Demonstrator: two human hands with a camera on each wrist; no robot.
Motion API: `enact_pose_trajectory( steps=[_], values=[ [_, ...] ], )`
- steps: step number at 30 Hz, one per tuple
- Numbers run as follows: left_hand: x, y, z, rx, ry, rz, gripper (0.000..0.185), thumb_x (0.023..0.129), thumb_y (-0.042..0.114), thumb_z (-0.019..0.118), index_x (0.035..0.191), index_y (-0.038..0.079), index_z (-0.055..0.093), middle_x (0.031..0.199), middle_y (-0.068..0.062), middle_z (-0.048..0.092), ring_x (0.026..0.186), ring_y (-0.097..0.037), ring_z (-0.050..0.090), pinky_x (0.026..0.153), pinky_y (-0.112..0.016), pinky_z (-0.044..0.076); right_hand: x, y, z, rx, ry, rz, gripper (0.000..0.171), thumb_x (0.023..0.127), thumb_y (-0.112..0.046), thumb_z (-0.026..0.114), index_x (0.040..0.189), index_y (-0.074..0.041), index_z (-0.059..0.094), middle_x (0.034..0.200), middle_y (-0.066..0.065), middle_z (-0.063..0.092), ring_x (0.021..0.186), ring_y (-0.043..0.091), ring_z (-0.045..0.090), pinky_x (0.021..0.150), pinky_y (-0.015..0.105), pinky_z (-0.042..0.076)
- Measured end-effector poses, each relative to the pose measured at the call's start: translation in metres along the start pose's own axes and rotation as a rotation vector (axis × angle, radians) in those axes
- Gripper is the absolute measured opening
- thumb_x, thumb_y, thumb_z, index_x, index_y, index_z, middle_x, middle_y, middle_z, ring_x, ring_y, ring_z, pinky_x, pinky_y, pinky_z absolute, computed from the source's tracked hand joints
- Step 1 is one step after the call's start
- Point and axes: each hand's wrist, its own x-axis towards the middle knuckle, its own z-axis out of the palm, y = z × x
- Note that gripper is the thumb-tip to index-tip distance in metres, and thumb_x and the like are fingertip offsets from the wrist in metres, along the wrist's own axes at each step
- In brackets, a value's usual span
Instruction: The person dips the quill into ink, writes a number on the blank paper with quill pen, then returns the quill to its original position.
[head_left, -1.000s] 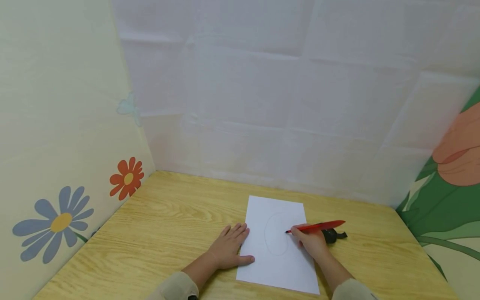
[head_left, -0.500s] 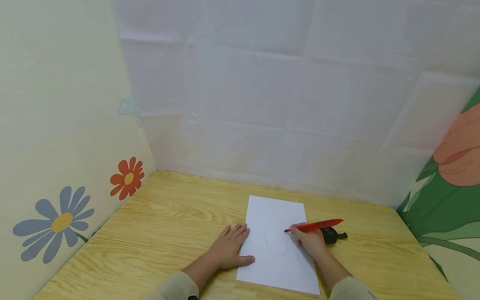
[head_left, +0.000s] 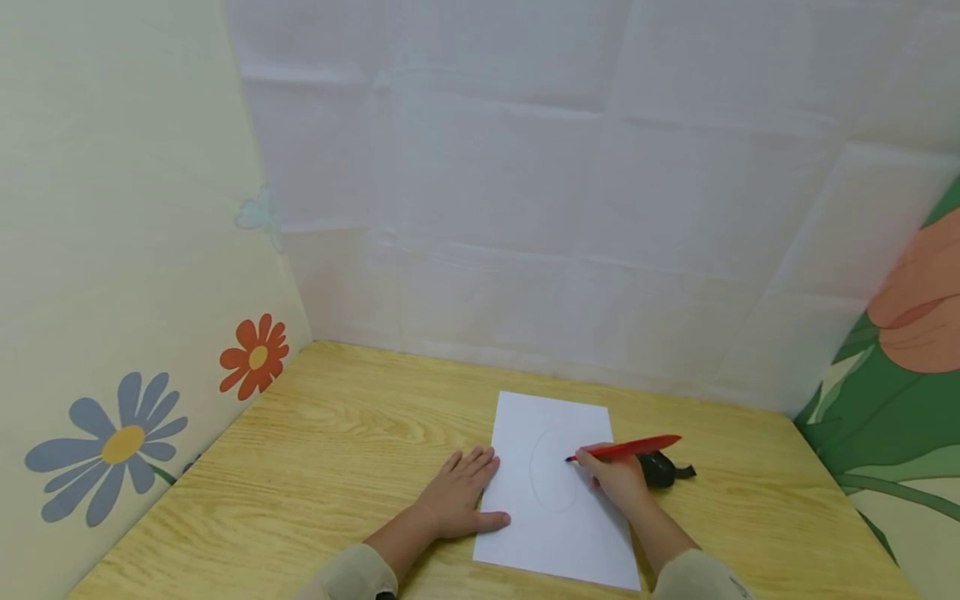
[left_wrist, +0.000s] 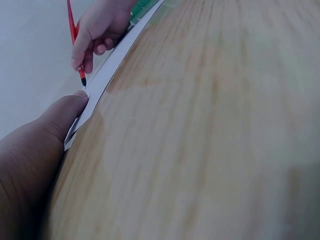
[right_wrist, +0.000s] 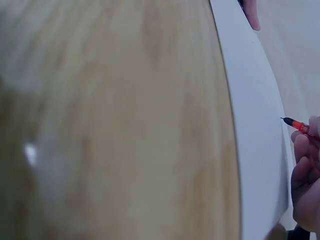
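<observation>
Paper (head_left: 558,492) is lying on the wooden table (head_left: 330,450), its faint oval barely showing. Left hand (head_left: 457,496) is pressing flat on its left edge; right hand (head_left: 618,483) is pinching a red pen (head_left: 626,450), partly hiding a black object (head_left: 663,471).

Paper (head_left: 558,492) on table (head_left: 330,442); left hand (head_left: 457,500) left, pen (head_left: 626,450) right

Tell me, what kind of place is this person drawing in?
Probably a small screened-off desk corner, perhaps a child's craft nook. A wooden table is boxed in by panels with flower decals, and a white sheet of paper lies on it under a red pen.
</observation>
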Motion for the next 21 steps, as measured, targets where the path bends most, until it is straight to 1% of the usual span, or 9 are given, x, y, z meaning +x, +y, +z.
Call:
enact_pose_trajectory(
  steps=[8,14,21],
  values=[
    [-0.0006,0.0001,-0.001,0.0,0.005,0.008,0.092,0.088,0.069,0.051,0.153,0.006,0.032,0.162,-0.009,0.027,0.152,-0.028,0.021,0.123,-0.052,0.014,0.0009,-0.0031,0.0018,0.002,-0.011,0.014,0.027,0.087,-0.028,0.073,0.101,-0.005,0.073,0.056,-0.001,0.057,0.054,0.014,0.052,0.058,0.024,0.04],
    [-0.0004,0.0,-0.0014,-0.001,0.005,0.01,0.091,0.088,0.068,0.051,0.152,0.006,0.033,0.162,-0.009,0.028,0.151,-0.027,0.022,0.123,-0.052,0.015,0.0013,-0.0054,0.0036,0.015,-0.023,0.01,0.026,0.088,-0.026,0.073,0.1,-0.004,0.073,0.059,-0.002,0.058,0.057,0.014,0.053,0.059,0.025,0.042],
    [-0.0004,0.0012,-0.0027,-0.002,-0.001,0.009,0.092,0.088,0.069,0.051,0.153,0.006,0.032,0.162,-0.009,0.028,0.151,-0.027,0.022,0.123,-0.052,0.015,0.0036,-0.0055,0.0053,0.006,-0.04,-0.001,0.025,0.088,-0.026,0.072,0.101,-0.005,0.073,0.06,0.0,0.058,0.058,0.015,0.053,0.061,0.025,0.042]
  ],
)
